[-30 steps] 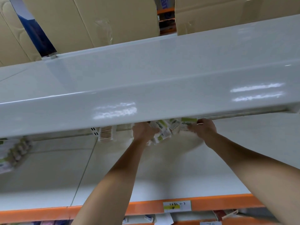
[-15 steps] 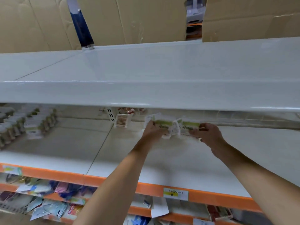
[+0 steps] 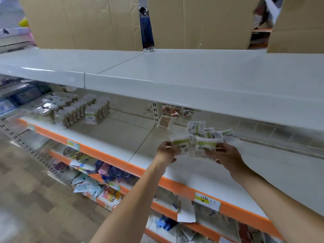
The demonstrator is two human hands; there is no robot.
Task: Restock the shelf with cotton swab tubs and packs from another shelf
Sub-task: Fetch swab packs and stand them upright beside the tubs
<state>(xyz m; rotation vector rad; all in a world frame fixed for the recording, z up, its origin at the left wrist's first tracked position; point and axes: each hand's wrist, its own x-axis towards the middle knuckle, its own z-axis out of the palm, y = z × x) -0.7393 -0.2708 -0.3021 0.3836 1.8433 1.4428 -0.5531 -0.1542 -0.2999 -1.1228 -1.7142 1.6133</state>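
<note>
My left hand (image 3: 165,151) grips a white-and-green cotton swab pack (image 3: 180,146) above the white middle shelf (image 3: 201,172). My right hand (image 3: 226,155) grips a second such pack (image 3: 204,146) beside it. More of these packs (image 3: 210,132) lie in a loose pile just behind both hands. A clear pack of wooden-stick swabs (image 3: 165,121) leans near the shelf upright. Rows of swab tubs and packs (image 3: 75,109) stand further left on the same shelf.
A white upper shelf (image 3: 175,72) overhangs the work area, with cardboard boxes (image 3: 84,21) on top. An orange shelf edge (image 3: 157,179) carries a price label (image 3: 207,201). Lower shelves hold mixed sachets (image 3: 98,181). Floor lies at the left.
Both hands have drawn back from under the upper shelf toward me, each holding a pack. The view has swung left and down, so the stocked rows at the left show.
</note>
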